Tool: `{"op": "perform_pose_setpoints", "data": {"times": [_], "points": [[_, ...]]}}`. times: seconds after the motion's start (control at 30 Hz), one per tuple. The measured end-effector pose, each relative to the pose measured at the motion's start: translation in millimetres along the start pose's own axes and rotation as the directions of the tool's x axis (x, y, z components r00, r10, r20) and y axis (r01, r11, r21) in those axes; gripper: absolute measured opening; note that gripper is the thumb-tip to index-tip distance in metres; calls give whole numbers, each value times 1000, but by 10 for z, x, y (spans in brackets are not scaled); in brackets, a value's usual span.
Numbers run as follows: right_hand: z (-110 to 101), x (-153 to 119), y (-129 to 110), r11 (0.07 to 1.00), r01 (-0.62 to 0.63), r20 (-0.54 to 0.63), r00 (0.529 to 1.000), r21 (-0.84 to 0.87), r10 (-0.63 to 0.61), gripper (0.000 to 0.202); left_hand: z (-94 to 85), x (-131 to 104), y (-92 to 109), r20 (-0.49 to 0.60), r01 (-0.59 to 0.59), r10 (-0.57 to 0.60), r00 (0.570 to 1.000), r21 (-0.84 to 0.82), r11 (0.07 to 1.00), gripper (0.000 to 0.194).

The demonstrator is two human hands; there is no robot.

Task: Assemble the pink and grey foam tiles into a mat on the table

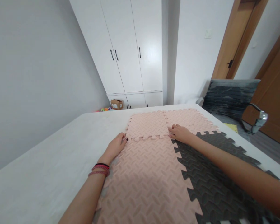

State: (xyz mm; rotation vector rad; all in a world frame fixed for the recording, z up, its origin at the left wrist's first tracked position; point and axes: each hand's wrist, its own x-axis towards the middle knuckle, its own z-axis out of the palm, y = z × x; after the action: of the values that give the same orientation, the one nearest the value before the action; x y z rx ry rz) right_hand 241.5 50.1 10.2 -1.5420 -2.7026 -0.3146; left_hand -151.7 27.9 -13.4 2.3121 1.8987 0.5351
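A pink foam mat tile point(147, 177) with a raised tread pattern lies lengthwise before me. Its far edge meets another pink foam tile point(147, 121) along a jigsaw seam, where small gaps show. My left hand point(116, 145) has its bent fingers and thumb closed at the left end of this seam, on the near tile's corner. At the seam's right end, my right hand point(180, 133) pinches the near tile's other far corner with curled fingers. The dark grey foam tile point(207, 168) lies under my right forearm, along the near pink tile's toothed right edge.
A further pink tile point(189, 118) covers the far right of the white table point(60, 155). White cabinets point(128, 46) stand beyond, with a cardboard box point(117, 104) by their base. A dark chair point(231, 98) is beside the table's right edge.
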Motion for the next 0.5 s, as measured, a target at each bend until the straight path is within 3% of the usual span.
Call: {"op": "perform_pose_setpoints", "data": {"times": [0.3, 0.5], "points": [[-26, 22, -251, 998, 28, 8, 1000, -55, -28, 30, 60, -4, 20, -60, 13, -9, 998, 63, 998, 30], [-47, 24, -175, 997, 70, 22, 997, -39, -70, 30, -80, -33, 112, -84, -123, 131, 988, 91, 988, 34]]}}
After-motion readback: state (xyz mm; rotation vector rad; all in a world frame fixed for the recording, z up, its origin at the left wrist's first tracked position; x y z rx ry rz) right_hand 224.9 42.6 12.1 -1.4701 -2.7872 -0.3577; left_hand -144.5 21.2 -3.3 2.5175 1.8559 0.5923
